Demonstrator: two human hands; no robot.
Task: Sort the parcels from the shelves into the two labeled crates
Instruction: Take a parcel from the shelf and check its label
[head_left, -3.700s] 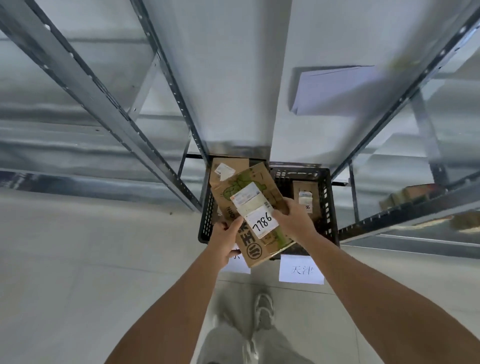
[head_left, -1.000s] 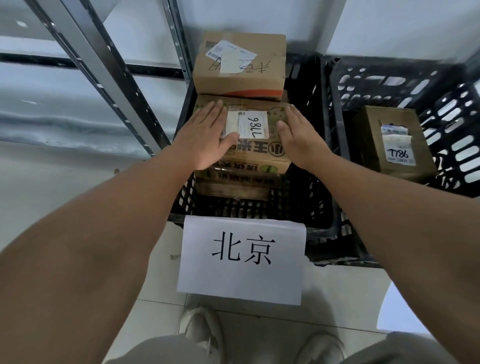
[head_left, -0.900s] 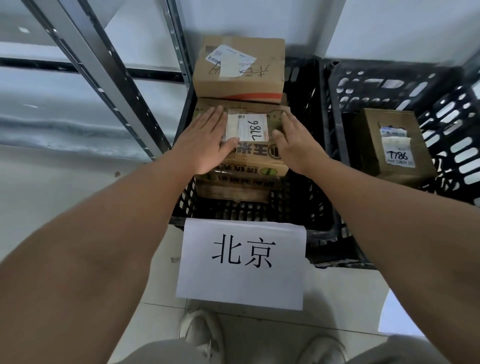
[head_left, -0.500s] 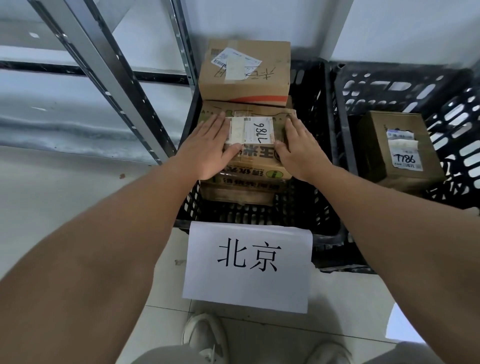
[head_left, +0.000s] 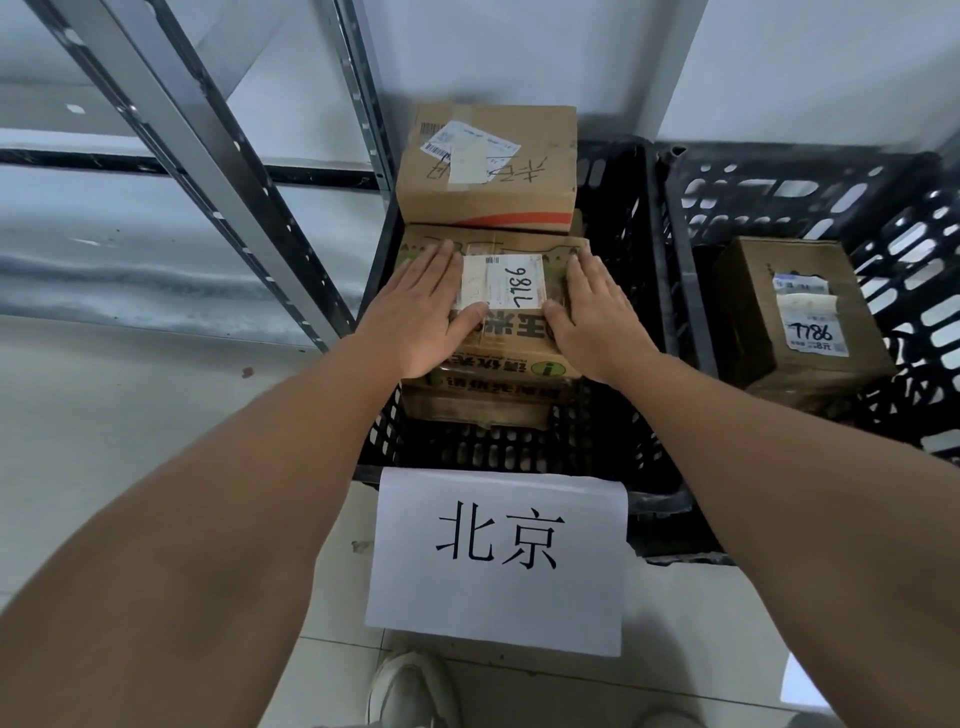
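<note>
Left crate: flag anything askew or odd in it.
The parcels in the left crate are heaped above its rim. The far box sits tilted atop the stack, leaning backward. Both hands, left and right, press flat on the 7786 parcel.

At frame centre a flat cardboard parcel (head_left: 514, 338), white label reading 7786, lies atop others in the left black crate (head_left: 623, 452); another labelled box (head_left: 795, 322) sits in the right crate (head_left: 779, 192).

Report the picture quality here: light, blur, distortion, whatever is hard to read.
Head view: soft, even light, no harsh glare; wide-angle bending slants the shelf uprights and stretches both forearms; the right crate smears toward the edge; the Beijing sign is sharp; the parcel label between left hand and right hand reads upside down.
</note>
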